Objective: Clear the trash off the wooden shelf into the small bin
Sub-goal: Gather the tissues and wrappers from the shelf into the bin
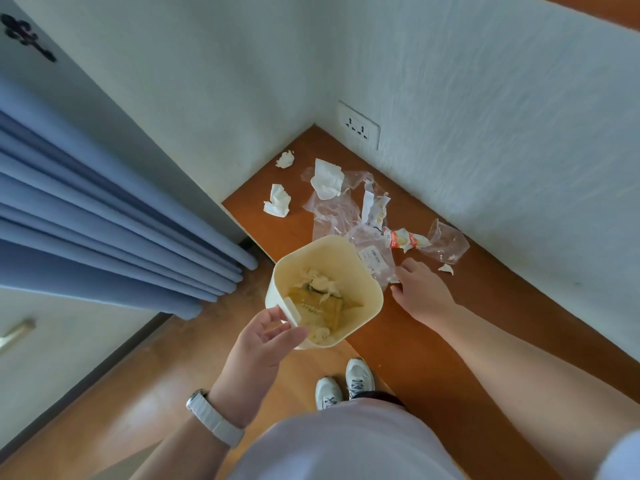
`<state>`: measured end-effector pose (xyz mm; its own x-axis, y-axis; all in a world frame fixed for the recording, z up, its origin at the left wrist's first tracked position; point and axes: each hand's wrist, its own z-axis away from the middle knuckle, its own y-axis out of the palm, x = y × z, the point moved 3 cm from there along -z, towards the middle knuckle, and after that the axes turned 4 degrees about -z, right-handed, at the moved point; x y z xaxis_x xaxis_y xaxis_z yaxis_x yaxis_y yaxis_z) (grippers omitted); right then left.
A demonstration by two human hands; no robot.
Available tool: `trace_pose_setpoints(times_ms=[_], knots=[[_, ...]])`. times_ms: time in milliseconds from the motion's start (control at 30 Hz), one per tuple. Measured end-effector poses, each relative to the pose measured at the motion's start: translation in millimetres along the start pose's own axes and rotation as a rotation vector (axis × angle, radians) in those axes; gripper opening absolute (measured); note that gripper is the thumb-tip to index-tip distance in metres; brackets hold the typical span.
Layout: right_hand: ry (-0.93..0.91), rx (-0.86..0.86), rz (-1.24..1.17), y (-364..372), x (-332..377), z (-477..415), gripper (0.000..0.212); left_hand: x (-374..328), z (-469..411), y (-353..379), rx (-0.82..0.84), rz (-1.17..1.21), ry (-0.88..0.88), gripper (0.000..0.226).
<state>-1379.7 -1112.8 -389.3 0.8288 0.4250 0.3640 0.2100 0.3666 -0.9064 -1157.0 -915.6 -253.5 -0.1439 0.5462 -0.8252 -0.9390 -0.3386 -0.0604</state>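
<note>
My left hand (265,336) grips the near rim of a small cream bin (372,296), held against the front edge of the wooden shelf (450,323). Inside the bin lie crumpled tissue and a yellow-green wrapper. My right hand (420,292) rests on the shelf, its fingers touching the edge of a clear plastic wrapper (372,261) with a label. More clear plastic (332,209), a red and white wrapper (405,239), a plastic cup piece (448,242) and three crumpled tissues (277,200) (325,181) (285,159) lie on the shelf.
White walls meet in a corner behind the shelf, with a power socket (358,128) low on the right wall. Blue curtains (104,209) hang at left. My shoes (344,384) stand on the wooden floor below the shelf edge.
</note>
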Motion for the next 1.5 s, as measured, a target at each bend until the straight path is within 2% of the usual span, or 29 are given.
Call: trace_pose_setpoints(times_ms=[200,333,533,700,800,900,1133,1233,1367,1500], knots=[[-0.027,-0.007,-0.034,-0.4,-8.3,-1.5,0.013,2.2,3.5,6.5,-0.038,0.024,-0.005,0.037],[-0.014,0.007,-0.038,-5.1,-15.8,4.0,0.010,1.9,5.7,15.0,-0.059,0.041,0.011,0.053],[-0.042,-0.100,-0.147,-31.6,-14.0,16.2,0.008,5.0,8.5,24.6,-0.047,0.062,0.014,0.056],[-0.188,-0.298,-0.299,-85.9,14.5,35.5,0.010,6.4,9.3,30.3,-0.045,0.041,0.005,0.057],[-0.291,-0.366,-0.351,-115.9,37.3,46.7,0.008,8.2,10.4,32.6,-0.034,0.011,0.005,0.046],[-0.395,-0.379,-0.390,-129.4,61.4,56.7,0.004,9.2,13.0,35.1,-0.018,-0.015,0.008,0.034],[-0.601,-0.285,-0.320,-115.1,106.2,64.3,0.004,6.1,18.3,38.8,0.015,-0.013,0.023,0.040],[-0.618,-0.264,-0.283,-114.3,111.4,61.5,0.004,5.3,18.5,36.4,0.018,-0.023,0.033,0.040],[-0.593,-0.287,-0.281,-123.0,98.1,63.4,0.020,3.5,16.9,31.6,0.021,-0.021,0.040,0.040],[-0.487,-0.313,-0.284,-130.1,61.8,59.5,0.028,1.5,16.7,28.3,0.000,-0.007,0.054,0.055]])
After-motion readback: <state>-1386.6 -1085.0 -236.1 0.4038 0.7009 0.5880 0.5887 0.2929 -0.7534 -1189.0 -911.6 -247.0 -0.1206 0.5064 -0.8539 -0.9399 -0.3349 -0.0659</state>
